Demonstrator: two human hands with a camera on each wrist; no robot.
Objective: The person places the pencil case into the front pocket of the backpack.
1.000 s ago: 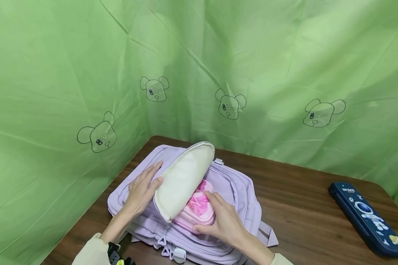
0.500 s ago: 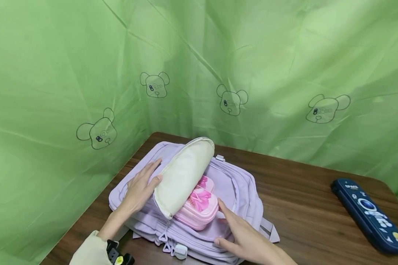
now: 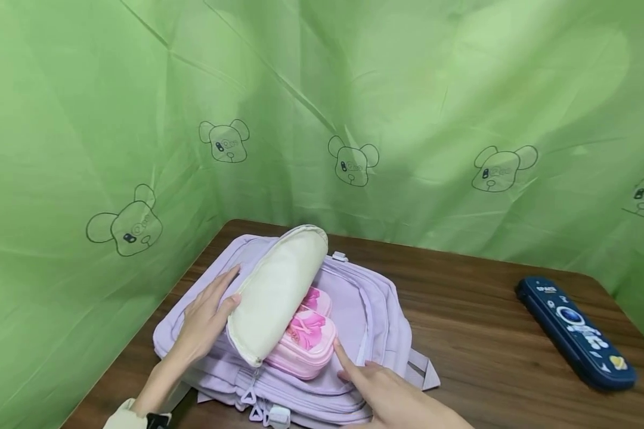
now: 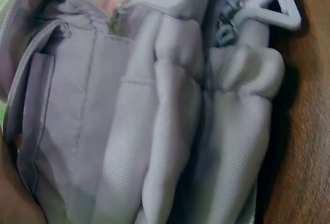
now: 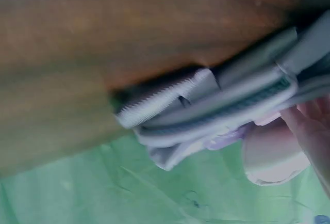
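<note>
A lilac backpack [image 3: 349, 298] lies on the table, its front pocket unzipped and the cream-lined flap [image 3: 281, 292] folded back. Partly inside that pocket sits a pink pencil case [image 3: 306, 345] with a flower print; its far end is hidden under the flap. My left hand [image 3: 206, 319] rests on the backpack with fingers extended, thumb against the flap's edge. The extended index finger of my right hand [image 3: 386, 393] touches the pencil case's right end, the other fingers bent. In the left wrist view, zip pulls [image 4: 270, 10] hang by the backpack's side [image 4: 175, 105].
A dark blue pencil case [image 3: 576, 336] with an astronaut print lies at the right of the brown wooden table [image 3: 461, 333]. Green curtains [image 3: 408, 89] with bear-face drawings stand behind and to the left. A backpack strap [image 3: 424, 369] sticks out on the right.
My right hand let go of the pink pencil case and drew back, then came in again with its index finger against the end. My left hand stays by the flap. The head view shifted slightly.
</note>
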